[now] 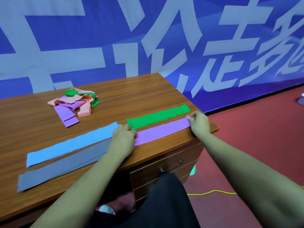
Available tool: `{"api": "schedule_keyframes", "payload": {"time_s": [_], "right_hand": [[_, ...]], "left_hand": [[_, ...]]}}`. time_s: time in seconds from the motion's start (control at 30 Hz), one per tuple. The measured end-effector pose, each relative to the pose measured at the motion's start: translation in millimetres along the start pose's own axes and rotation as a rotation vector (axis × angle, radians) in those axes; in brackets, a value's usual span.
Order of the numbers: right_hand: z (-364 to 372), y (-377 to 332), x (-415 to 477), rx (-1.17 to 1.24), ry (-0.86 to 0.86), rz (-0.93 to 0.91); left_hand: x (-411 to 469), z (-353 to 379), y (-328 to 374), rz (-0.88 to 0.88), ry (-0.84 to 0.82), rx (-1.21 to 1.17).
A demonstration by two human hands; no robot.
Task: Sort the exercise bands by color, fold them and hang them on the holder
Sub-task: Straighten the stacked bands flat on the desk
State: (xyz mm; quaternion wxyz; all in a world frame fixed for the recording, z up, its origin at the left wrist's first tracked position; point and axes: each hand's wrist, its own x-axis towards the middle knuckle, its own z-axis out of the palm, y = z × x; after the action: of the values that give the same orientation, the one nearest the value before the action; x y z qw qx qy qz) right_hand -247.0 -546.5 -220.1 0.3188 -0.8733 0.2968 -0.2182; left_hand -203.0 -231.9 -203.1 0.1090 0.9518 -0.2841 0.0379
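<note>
A purple band (pixel 162 130) lies flat along the wooden table's front right edge. My left hand (pixel 123 139) holds its left end, fingers curled over it. My right hand (pixel 199 123) pinches its right end near the table corner. Behind it lies a flat green band (pixel 158 116). To the left, a light blue band (pixel 72 143) and a grey band (pixel 64 165) lie stretched out side by side. A mixed pile (pixel 74 102) of pink, purple and green bands sits further back. No holder is in view.
The wooden table (pixel 131 89) has a drawer with a handle (pixel 171 166) below its front right. A blue banner wall (pixel 148 38) stands behind. Red carpet (pixel 255 137) lies to the right, with a yellow cable (pixel 212 192) on it.
</note>
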Motion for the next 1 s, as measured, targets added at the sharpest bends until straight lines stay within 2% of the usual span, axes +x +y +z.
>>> {"api": "schedule_keyframes", "payload": {"time_s": [0.2, 0.4, 0.6, 0.73, 0.83, 1.0], "right_hand": [[-2, -4, 8, 0.095, 0.058, 0.013], [4, 4, 11, 0.07, 0.077, 0.021], [12, 8, 6, -0.222, 0.085, -0.087], [12, -3, -2, -0.382, 0.16, -0.221], [19, -40, -8, -0.298, 0.064, -0.361], [62, -122, -21, -0.136, -0.22, -0.537]], "left_hand": [[-2, 2, 3, 0.053, -0.059, 0.087], [9, 1, -1, 0.046, 0.058, -0.073], [6, 7, -6, 0.098, -0.031, 0.025], [6, 1, -15, 0.169, -0.077, 0.021], [14, -12, -31, 0.108, -0.008, -0.138], [33, -40, -99, -0.137, 0.089, -0.169]]}}
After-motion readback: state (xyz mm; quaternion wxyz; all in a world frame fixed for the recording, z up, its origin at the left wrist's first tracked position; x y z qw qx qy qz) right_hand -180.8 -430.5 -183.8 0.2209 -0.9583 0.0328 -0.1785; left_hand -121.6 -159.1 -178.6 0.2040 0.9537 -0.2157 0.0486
